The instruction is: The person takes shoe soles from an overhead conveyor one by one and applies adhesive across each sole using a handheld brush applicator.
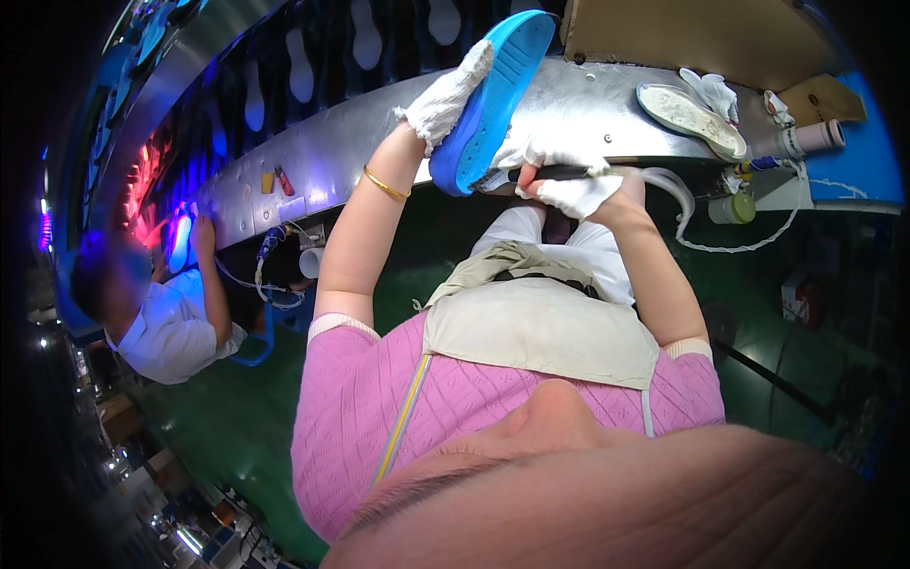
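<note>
A bright blue shoe sole (507,90) with a darker blue edge is tilted up in front of me over the metal ledge. My left hand (453,100), in a white glove, is closed around its left side. To the right of the sole's lower end is my right hand (573,180), in a white glove with bare fingertips showing. Its fingers are wrapped round a slim tool with a dark handle (555,174); the tool's working end is hidden, so its kind is unclear. A pale hose (671,185) runs beside that hand.
Several soles (365,38) ride on a dark conveyor beyond the metal ledge (365,123). On the right lie a whitish sole-shaped piece (692,119), a crumpled white glove (711,92) and a pink cylinder (817,137). A co-worker (171,303) sits at left near a lit sole.
</note>
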### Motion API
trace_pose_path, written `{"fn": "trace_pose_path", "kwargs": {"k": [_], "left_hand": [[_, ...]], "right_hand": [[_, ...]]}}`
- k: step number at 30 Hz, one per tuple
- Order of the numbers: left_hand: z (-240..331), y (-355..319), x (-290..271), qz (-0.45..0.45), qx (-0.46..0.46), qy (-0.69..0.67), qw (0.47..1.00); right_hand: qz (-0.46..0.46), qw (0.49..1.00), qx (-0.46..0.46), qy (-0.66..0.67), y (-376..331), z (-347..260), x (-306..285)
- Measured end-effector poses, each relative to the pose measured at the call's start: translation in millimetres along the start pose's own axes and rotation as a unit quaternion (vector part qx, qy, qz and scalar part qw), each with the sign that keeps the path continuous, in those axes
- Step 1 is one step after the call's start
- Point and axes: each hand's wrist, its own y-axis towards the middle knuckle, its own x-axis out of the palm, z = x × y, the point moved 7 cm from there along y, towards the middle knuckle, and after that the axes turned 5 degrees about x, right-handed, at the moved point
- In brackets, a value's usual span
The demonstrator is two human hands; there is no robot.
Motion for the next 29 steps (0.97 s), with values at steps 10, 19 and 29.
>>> {"fn": "trace_pose_path", "kwargs": {"k": [10, 19, 29], "left_hand": [[-2.6, 7.7, -5.2, 0.005, 0.022, -0.019, 1.000], [24.7, -6.4, -23.1, 0.057, 0.119, -0.039, 0.990], [-76.7, -4.0, -24.0, -0.022, 0.076, -0.494, 0.866]], "right_hand": [[0.022, 0.981, -0.038, 0.187, 7.0, 5.9, -21.3], [0.013, 0.983, -0.076, 0.165, 3.6, 11.4, -38.8], [0.185, 0.956, -0.056, 0.219, -8.7, 36.4, -37.2]]}}
